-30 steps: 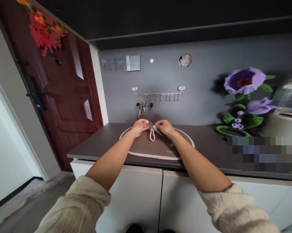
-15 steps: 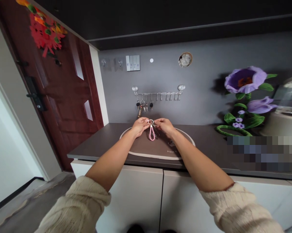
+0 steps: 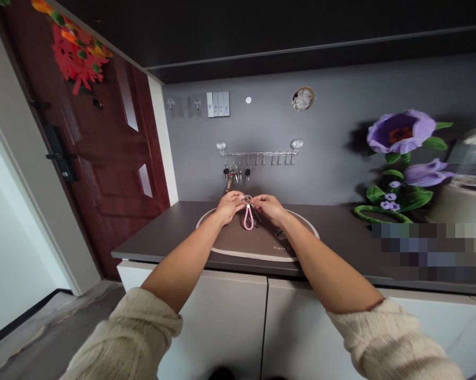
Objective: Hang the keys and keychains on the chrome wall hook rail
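Note:
Both hands meet over a brown mat with a pale rim [image 3: 257, 257]. My left hand [image 3: 230, 206] is closed, its fingertips pinching the left side of a metal key ring [image 3: 247, 199]. From that ring hangs a pink braided loop strap [image 3: 248, 218]. My right hand [image 3: 269, 207] is closed at the ring's right side. Thin metal pieces, perhaps keys, hang below its fingertips; they are too small to make out, and what exactly its fingers grip is partly hidden.
A clear hook rail [image 3: 257, 153] on the grey wall holds several keys [image 3: 236, 173] on its left hooks. Purple fabric flowers [image 3: 402, 132] stand on the dark counter [image 3: 336, 248] at right. At left is a dark red door [image 3: 103, 158]. A dark cabinet [image 3: 281, 31] overhangs.
My hands stay together at the key ring with only a slight shift in its angle. The whole view has moved a little.

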Motion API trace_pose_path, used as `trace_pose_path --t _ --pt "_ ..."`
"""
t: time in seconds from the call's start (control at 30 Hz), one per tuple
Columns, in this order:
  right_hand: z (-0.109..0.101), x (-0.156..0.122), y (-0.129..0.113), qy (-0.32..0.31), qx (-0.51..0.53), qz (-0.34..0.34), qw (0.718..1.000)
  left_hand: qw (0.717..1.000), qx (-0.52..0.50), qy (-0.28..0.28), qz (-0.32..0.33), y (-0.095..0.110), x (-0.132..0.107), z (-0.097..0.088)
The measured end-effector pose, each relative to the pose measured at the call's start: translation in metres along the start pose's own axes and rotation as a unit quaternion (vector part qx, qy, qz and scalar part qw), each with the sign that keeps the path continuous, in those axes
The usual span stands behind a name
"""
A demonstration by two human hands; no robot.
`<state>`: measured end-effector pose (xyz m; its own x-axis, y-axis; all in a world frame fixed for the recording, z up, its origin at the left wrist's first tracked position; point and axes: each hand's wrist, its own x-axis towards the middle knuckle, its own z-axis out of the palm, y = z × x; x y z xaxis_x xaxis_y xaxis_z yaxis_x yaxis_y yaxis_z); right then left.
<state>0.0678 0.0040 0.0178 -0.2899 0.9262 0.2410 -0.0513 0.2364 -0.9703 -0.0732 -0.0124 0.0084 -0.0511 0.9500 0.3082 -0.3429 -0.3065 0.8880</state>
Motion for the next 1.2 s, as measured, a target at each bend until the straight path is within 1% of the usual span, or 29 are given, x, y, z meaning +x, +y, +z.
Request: trace_pose_path --t 0.13,0.3,0.37,0.5,0.57,0.67,0.77,0.9,1.07,1.13,1.2 --pt "0.0002 0.0020 -0.0007 0.017 0.012 -0.032 0.999 0.999 0.038 0.004 0.016 -0.0012 0.0011 -0.0003" --pt "-0.0005 0.0028 -0.0012 0.032 -0.029 -0.077 0.996 0.995 0.080 -0.005 0.059 -0.0010 -0.0003 0.0010" --pt "-0.0013 0.0037 -0.0002 0.033 -0.045 -0.095 0.994 0.993 0.092 -0.003 0.067 -0.0002 -0.0013 0.0016" --pt "-0.0034 0.0065 0.0027 0.041 -0.079 -0.124 0.988 0.990 0.123 -0.002 0.075 0.0021 -0.0037 0.0023" --pt "-0.0042 0.0078 0.0038 0.049 -0.095 -0.139 0.985 0.987 0.137 -0.016 0.077 0.0033 -0.0051 0.0030" --pt "-0.0047 0.0093 0.0046 0.061 -0.105 -0.164 0.979 0.987 0.143 -0.039 0.065 0.0044 -0.0067 0.0042" --pt "-0.0046 0.0096 0.0041 0.062 -0.101 -0.180 0.977 0.986 0.148 -0.041 0.066 0.0044 -0.0068 0.0050" --pt "-0.0045 0.0084 0.0022 0.062 -0.099 -0.183 0.976 0.978 0.181 -0.016 0.100 0.0044 -0.0053 0.0046" --pt "-0.0060 0.0077 0.0002 0.076 -0.102 -0.181 0.975 0.965 0.232 0.051 0.111 0.0019 -0.0033 0.0040" --pt "-0.0071 0.0081 -0.0002 0.083 -0.099 -0.181 0.975 0.958 0.257 0.062 0.115 -0.0010 -0.0022 0.0036" --pt "-0.0082 0.0088 -0.0004 0.093 -0.098 -0.177 0.975 0.954 0.269 0.060 0.118 -0.0044 -0.0007 0.0028"
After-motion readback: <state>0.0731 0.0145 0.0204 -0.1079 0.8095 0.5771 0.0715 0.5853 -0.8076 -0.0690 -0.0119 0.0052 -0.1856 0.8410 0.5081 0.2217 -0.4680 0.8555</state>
